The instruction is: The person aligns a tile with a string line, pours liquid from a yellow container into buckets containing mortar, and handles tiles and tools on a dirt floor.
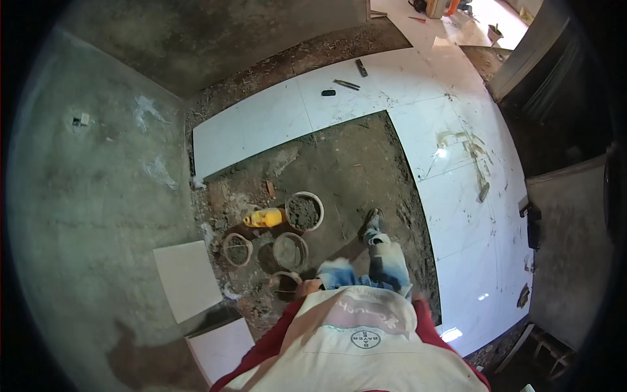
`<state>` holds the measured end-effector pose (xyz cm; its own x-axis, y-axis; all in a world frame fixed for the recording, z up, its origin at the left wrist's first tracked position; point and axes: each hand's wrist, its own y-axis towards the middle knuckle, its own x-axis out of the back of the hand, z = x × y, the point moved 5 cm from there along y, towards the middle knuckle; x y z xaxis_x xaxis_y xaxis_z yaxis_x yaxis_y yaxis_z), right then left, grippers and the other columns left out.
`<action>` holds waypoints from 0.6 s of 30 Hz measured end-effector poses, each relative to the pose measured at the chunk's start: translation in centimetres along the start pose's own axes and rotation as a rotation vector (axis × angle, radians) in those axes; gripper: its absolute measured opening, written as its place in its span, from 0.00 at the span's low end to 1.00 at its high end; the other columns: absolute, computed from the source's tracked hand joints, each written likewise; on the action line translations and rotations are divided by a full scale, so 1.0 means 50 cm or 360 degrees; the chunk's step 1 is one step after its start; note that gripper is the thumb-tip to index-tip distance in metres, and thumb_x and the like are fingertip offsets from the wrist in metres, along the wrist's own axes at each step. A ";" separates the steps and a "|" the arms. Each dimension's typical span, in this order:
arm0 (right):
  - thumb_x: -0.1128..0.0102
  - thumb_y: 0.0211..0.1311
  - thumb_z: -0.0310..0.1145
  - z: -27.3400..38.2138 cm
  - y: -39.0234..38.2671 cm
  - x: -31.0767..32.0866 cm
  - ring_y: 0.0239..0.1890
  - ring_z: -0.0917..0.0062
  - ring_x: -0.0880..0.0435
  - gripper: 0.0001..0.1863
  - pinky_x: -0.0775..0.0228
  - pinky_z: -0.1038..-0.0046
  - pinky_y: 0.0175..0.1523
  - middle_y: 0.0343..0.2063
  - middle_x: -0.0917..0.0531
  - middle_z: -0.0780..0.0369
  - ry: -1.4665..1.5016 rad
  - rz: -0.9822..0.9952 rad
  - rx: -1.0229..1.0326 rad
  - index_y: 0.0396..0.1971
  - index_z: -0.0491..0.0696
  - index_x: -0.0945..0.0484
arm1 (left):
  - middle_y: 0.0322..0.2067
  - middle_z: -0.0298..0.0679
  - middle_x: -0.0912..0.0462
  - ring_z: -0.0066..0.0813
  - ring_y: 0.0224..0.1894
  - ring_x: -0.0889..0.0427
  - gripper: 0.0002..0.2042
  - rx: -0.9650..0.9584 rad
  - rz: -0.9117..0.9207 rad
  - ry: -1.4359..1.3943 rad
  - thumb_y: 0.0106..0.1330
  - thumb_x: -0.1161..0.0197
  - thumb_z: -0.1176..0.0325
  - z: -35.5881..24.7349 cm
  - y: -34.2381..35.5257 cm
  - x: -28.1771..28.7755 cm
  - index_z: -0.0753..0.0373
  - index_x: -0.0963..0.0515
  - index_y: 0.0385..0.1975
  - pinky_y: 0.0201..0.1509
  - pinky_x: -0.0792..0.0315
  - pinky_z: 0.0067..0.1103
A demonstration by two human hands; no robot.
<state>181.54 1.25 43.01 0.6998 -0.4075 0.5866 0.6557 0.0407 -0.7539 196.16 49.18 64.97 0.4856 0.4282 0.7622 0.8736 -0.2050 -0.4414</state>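
My left hand (308,286), below the red sleeve, is beside the rim of a bucket (274,282). Its fingers are blurred, so whether they grip the bucket is unclear. My right arm (426,315) hangs at my side in a red sleeve, and its hand does not show. Close by stand a bucket of grey mortar (304,212), a bucket with a greyish inside (289,253) and a smaller bucket with a thin handle (236,250). A yellow plastic jug (265,217) lies against the mortar bucket.
Large white floor tiles (457,209) border the rough floor (339,157). Tools lie on them: a black block (328,93), pliers-like tool (347,85), dark bar (361,67) and trowel-like tool (483,192). Two loose tiles (188,279) lean by the left wall (98,209).
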 end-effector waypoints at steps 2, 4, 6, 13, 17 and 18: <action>0.53 0.57 0.44 0.085 0.111 0.160 0.27 0.65 0.19 0.17 0.28 0.62 0.30 0.25 0.20 0.53 0.0167 -0.0158 -0.0005 0.33 0.45 0.24 | 0.22 0.50 0.24 0.51 0.28 0.23 0.11 0.0076 0.0011 0.0248 0.47 0.40 0.61 -0.003 -0.005 0.045 0.63 0.26 0.21 0.32 0.31 0.37; 0.48 0.57 0.44 -0.084 0.223 0.418 0.18 0.68 0.20 0.16 0.30 0.67 0.19 0.19 0.20 0.56 0.0458 -0.0702 -0.0215 0.30 0.44 0.26 | 0.25 0.53 0.24 0.50 0.32 0.23 0.11 0.0353 0.0092 -0.0348 0.47 0.40 0.64 -0.173 0.124 0.193 0.65 0.24 0.26 0.33 0.30 0.36; 0.48 0.58 0.45 0.049 0.340 0.611 0.17 0.73 0.21 0.17 0.32 0.70 0.14 0.22 0.20 0.59 0.1373 -0.0474 -0.0206 0.34 0.45 0.26 | 0.27 0.51 0.24 0.49 0.31 0.23 0.12 0.0247 -0.0107 -0.0118 0.46 0.40 0.65 -0.131 0.123 0.230 0.65 0.24 0.28 0.34 0.30 0.34; 0.46 0.57 0.44 0.233 0.479 1.165 0.19 0.81 0.22 0.17 0.37 0.80 0.15 0.22 0.20 0.60 0.1342 -0.0758 -0.0140 0.32 0.43 0.25 | 0.34 0.44 0.21 0.41 0.36 0.21 0.15 0.0225 -0.0194 -0.0751 0.56 0.42 0.58 -0.278 0.326 0.456 0.60 0.22 0.38 0.41 0.29 0.29; 0.46 0.58 0.45 0.346 0.581 1.186 0.15 0.81 0.23 0.20 0.38 0.79 0.16 0.13 0.23 0.62 0.0864 -0.0562 -0.0166 0.17 0.43 0.26 | 0.36 0.40 0.19 0.31 0.39 0.20 0.16 0.0485 -0.0197 -0.1266 0.62 0.46 0.57 -0.212 0.494 0.480 0.62 0.24 0.42 0.43 0.28 0.23; 0.47 0.59 0.47 0.323 0.612 1.144 0.14 0.79 0.23 0.22 0.36 0.77 0.18 0.13 0.22 0.61 0.0874 -0.0601 -0.0121 0.16 0.43 0.26 | 0.34 0.41 0.19 0.28 0.37 0.20 0.17 0.0576 -0.0214 -0.1395 0.63 0.45 0.58 -0.195 0.558 0.485 0.65 0.25 0.43 0.43 0.28 0.20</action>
<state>246.21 -6.09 58.28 0.1671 -0.7870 0.5938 0.7914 -0.2521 -0.5569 232.64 45.27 75.77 0.0567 0.9649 0.2566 0.7860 0.1154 -0.6074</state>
